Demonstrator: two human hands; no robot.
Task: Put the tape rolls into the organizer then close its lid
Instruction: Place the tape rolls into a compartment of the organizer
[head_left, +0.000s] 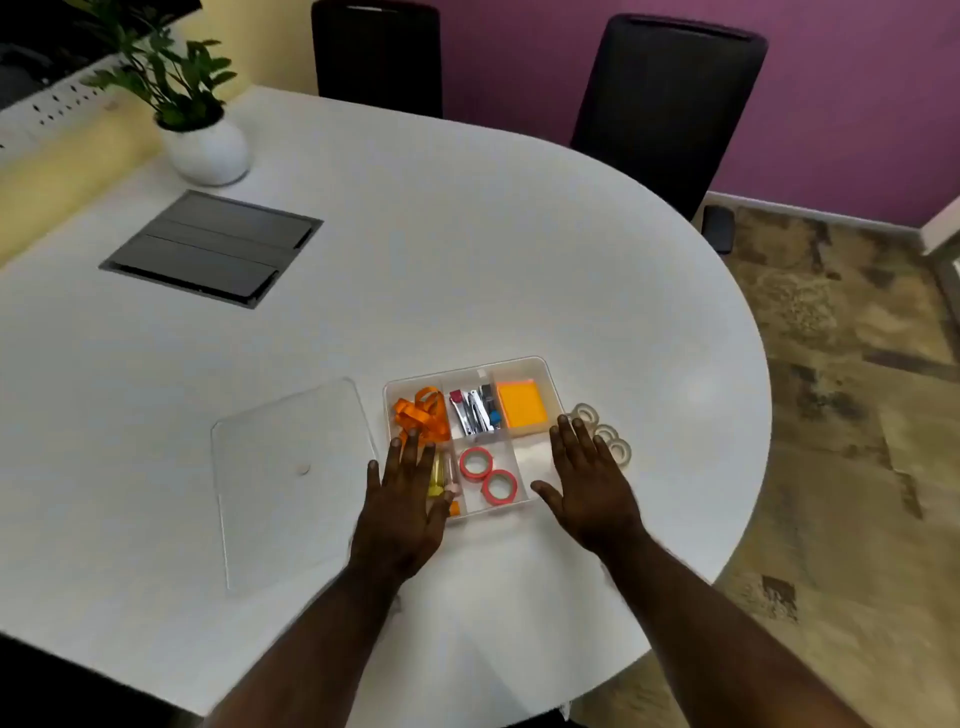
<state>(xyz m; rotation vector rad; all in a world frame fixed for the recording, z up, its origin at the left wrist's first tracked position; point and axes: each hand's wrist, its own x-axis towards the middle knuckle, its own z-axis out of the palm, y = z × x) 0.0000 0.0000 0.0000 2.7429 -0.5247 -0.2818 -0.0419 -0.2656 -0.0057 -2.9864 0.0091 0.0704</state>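
A clear organizer (540, 364) with several compartments sits on the white table. Two pink tape rolls (488, 475) lie in its front middle compartment. Three clear tape rolls (602, 431) rest in a row on the table just right of the organizer. The transparent lid (291, 478) lies flat on the table to the left. My left hand (408, 499) hovers flat, fingers spread, over the organizer's front left corner. My right hand (587, 483) is spread over the front right compartment, its fingertips close to the clear rolls. Neither hand holds anything.
Orange ribbon (423, 415), metal clips (475, 410) and an orange sticky pad (522, 402) fill the back compartments. A potted plant (205, 145) and a grey cable hatch (213, 247) are far left. Two black chairs (665, 98) stand behind the table; its rounded edge runs right.
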